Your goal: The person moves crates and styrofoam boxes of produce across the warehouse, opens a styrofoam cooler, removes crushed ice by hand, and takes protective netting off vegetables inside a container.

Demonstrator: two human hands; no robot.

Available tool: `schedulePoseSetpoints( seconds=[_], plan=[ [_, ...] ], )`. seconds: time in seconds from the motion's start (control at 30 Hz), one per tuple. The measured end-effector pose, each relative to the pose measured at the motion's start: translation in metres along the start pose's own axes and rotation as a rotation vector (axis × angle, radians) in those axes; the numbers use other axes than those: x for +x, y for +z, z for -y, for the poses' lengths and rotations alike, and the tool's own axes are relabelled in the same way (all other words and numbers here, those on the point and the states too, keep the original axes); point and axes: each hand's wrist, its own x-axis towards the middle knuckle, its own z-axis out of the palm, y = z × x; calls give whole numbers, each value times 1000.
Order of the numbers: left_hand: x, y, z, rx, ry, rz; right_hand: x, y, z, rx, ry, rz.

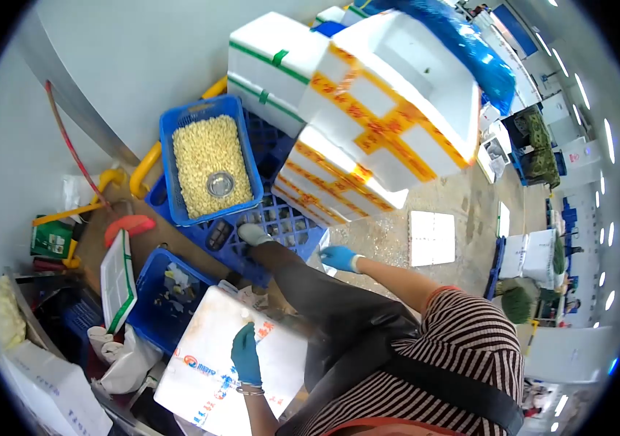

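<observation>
My left hand (247, 354), in a blue-green glove, is over a closed white foam box (204, 330) with blue and red print. Its fingers are drawn together, and whatever they hold is hidden. Farther up and to the right, my right hand (340, 259), in a blue glove, has its fingers closed at a narrow white foam piece (329, 271), which shows on either side of them. Beyond my foot, a blue basket (167, 156) holds many pale, peeled clove-like pieces (204, 149). A round metal bowl (220, 184) rests on them.
White foam boxes with orange tape (390, 109) stack on a blue pallet (292, 225), beside green-taped boxes (263, 65). A white lid (431, 238) lies on the wet floor. Left of my box stands a blue bin (161, 312) with scraps. Yellow rails (146, 171) run along the wall.
</observation>
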Motion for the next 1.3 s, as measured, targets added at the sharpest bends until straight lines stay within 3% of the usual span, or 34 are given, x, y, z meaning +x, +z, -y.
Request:
schedulePoseSetpoints(
  seconds=[0.1,0.2,0.3,0.47,0.67,0.7,0.73,0.8,0.87,0.9,0.97,1.07,1.2,1.3],
  plan=[
    [-48,-11,13,132,125,-85,-118,-28,-30,277,176,-31],
    [-91,-22,11,375,236,-125,-196,-43,-89,550,226,-344],
    [-118,-16,27,417,310,-175,-249,-99,-108,529,207,-605],
    [-157,26,18,285,322,-266,-259,-191,-133,738,-7,-853],
    [-185,155,-56,28,260,-164,-235,-291,-136,838,-353,-756],
    [-186,190,-87,-41,203,-78,-229,-306,-148,844,-443,-727],
    [-180,224,-108,-46,302,54,-234,-325,-157,814,-444,-684],
    [-160,301,-171,-230,238,265,-253,-368,-179,545,-458,-626],
    [-155,370,-261,-148,245,419,-279,-411,-215,387,-494,-543],
    [-157,428,-327,-48,286,518,-318,-449,-256,425,-494,-480],
    [-140,480,-419,99,448,652,-365,-506,-285,547,-519,-418],
    [-117,546,-495,21,553,719,-414,-586,-333,621,-485,-499],
    [-52,609,-554,-218,576,618,-421,-675,-388,681,-553,-729],
    [38,623,-579,-454,300,671,-394,-740,-417,608,-587,-714]
  ],
)
